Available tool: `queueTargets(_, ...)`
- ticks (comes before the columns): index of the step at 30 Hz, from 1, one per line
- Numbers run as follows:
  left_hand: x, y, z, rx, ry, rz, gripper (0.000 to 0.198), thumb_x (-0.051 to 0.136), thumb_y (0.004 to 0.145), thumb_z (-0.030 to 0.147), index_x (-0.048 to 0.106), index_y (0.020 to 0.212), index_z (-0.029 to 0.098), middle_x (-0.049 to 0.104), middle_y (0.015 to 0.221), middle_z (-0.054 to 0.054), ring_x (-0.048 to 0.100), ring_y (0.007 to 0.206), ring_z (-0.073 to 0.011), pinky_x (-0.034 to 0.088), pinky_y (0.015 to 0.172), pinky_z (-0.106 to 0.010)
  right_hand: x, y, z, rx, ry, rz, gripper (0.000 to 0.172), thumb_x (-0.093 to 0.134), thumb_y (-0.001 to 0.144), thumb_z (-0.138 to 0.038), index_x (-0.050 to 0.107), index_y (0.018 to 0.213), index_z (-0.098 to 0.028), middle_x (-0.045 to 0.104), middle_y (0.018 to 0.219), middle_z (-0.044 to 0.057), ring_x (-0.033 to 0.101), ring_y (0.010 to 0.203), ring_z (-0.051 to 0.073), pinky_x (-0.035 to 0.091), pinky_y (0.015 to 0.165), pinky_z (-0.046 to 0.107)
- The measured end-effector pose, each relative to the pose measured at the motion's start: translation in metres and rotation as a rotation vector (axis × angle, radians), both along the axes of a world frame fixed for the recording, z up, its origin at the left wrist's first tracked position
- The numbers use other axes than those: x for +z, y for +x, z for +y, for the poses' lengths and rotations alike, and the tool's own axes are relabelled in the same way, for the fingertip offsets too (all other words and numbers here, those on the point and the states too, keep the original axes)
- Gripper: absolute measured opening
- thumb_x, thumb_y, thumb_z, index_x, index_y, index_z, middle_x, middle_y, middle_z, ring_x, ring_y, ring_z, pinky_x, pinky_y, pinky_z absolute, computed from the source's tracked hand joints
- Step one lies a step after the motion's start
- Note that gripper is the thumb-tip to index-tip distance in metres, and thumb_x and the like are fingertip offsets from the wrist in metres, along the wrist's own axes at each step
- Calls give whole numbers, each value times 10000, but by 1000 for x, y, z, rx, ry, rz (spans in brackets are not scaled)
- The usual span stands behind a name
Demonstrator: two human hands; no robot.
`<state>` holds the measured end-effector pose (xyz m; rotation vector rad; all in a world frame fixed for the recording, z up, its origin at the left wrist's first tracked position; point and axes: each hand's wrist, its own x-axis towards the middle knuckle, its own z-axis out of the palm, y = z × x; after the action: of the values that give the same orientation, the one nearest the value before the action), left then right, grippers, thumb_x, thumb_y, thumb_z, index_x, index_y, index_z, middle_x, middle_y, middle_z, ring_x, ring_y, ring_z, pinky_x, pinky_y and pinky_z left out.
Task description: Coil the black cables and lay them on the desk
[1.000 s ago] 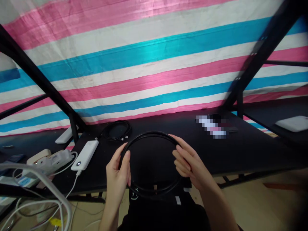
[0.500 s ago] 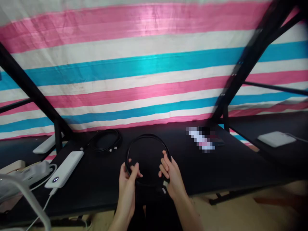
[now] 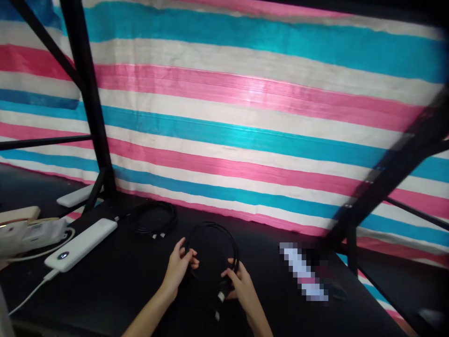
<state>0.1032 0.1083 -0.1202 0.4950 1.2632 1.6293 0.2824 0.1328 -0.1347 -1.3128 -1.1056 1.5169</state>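
Observation:
A black cable (image 3: 214,224) is coiled into a loop in front of me, low over the black table. My left hand (image 3: 180,264) grips the left side of the loop, thumb and fingers closed around it. On the opposite side, my right hand (image 3: 236,278) is closed on the same coil. Two pale metal connector ends (image 3: 220,296) hang beside my right hand, at the loop's near side. A second coiled black cable (image 3: 152,219) lies on the table beyond my left hand, its own light plugs at its near edge.
At the left, a white power bank (image 3: 82,244) with a lit display has a white cord plugged in. A white power strip (image 3: 38,234) lies farther left. A pixelated item (image 3: 305,276) lies on the right. Black metal posts (image 3: 93,107) frame a striped tarp (image 3: 228,126).
My view has tilted and swung, so the table and tarp sit differently. Both hands still hold the looped cable; the right thumb now presses across it near the plugs.

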Motion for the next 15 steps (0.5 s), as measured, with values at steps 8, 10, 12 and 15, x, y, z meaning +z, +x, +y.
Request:
queueTargets(8,45,-2,-56,-289,-7,60,418,609,785,520,551,956,143,242,349,150,209,241,-14,94,287,-124,27,12,-45,61,-40,300,383,687,675,-405,536,942,-176,406,386,-122,602,418,185,527,563,313)
queueTargets(10,62,-6,-70,-312,8,18,425,618,778,520,555,997,162,221,361,156,167,249,-7,88,290,-124,48,20,-61,127,-34,330,429,678,723,-462,569,1005,-158,384,368,-126,550,349,163,542,573,346)
queueTargets(12,74,-10,-82,-331,23,54,512,611,787,510,512,1169,184,296,368,147,187,238,-15,99,277,-125,69,24,-75,123,7,291,465,668,758,-480,573,1077,-154,405,363,-118,530,327,149,548,569,347)
queueTargets(15,85,-15,-99,-375,37,184,664,566,817,507,359,1371,205,397,377,124,278,220,-50,154,253,-133,94,23,-93,22,90,158,526,678,777,-447,528,1200,-173,439,380,-110,509,319,123,530,523,296)
